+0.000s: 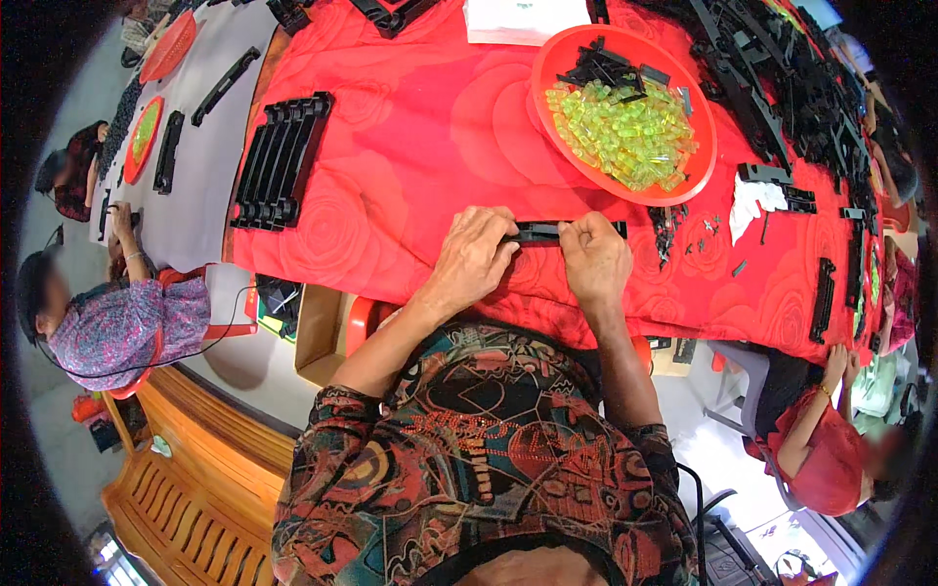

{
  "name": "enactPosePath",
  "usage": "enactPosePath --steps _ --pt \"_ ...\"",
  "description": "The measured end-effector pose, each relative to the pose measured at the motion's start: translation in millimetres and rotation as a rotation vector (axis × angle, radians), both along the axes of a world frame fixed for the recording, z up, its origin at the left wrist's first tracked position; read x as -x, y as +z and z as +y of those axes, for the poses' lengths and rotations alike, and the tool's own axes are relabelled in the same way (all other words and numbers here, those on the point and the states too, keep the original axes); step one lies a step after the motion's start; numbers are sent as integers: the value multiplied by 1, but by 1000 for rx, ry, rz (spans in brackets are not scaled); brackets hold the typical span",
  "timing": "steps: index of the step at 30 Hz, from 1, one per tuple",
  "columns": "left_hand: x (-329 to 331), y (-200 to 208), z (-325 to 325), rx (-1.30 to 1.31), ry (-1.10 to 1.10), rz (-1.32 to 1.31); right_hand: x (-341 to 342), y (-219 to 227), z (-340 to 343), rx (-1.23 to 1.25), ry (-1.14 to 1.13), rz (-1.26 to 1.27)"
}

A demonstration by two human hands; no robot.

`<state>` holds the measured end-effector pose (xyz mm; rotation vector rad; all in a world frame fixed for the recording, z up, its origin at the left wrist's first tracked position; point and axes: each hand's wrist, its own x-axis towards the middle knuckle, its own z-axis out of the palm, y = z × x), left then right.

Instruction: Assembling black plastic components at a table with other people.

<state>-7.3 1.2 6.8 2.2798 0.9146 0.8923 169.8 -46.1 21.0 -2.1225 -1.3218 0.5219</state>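
Note:
A long black plastic part (535, 232) lies across the near side of the red-covered table, between my hands. My left hand (474, 256) is closed on its left end, fingers bent over it. Toward the other end, my right hand (596, 256) pinches the part with thumb and fingers pressed together. Whether a smaller piece sits under either set of fingertips is hidden. Beyond my right hand stands a red round basin (705, 161) holding many small clear yellow-green pieces (625, 137), with dark flat parts (606, 68) on top.
Several long black parts (283, 161) lie side by side at the left. Tiny black bits (666, 234) and a crumpled white cloth (754, 200) lie to the right, before a large heap of black parts (752, 88). Co-workers sit left (127, 322) and right (821, 449). A wooden bench (195, 479) stands behind left.

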Motion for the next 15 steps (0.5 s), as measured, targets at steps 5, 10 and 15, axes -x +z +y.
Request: enactPosePath --steps 5,10,15 --pt "1 12 2 -105 -73 129 0 5 4 25 31 -49" --pt "2 0 10 -238 -144 300 2 9 4 28 19 -49" --pt "1 -2 10 -212 -146 330 4 14 6 52 4 -41"
